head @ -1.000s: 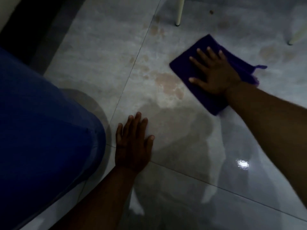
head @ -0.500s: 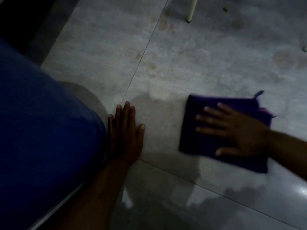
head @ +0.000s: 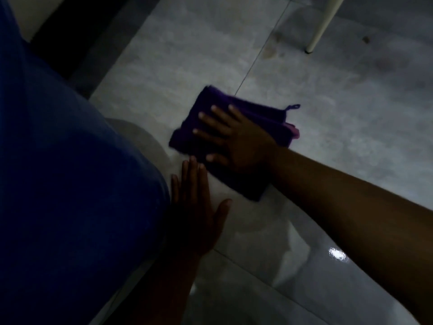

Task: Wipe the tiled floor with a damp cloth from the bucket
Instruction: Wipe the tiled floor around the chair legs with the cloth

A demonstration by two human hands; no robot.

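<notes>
- Your right hand [head: 236, 139] presses flat, fingers [head: 212, 113] spread, on the purple cloth [head: 187, 139], which lies on the tiled floor [head: 351, 137] just beside your left hand [head: 194, 207]
- Left fingers lie released on wet, shiny tile; this hand may slip
- The folded cloth may bunch and leave the stains [head: 270, 51] near the chair leg [head: 322, 24]

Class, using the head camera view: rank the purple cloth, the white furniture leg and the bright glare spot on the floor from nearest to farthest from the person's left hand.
From the left hand, flat on the tile:
1. Purple cloth, just ahead of its fingertips, under the right hand.
2. Glare spot, off to the right, on the wet tile.
3. White furniture leg, far ahead at the upper right.
</notes>
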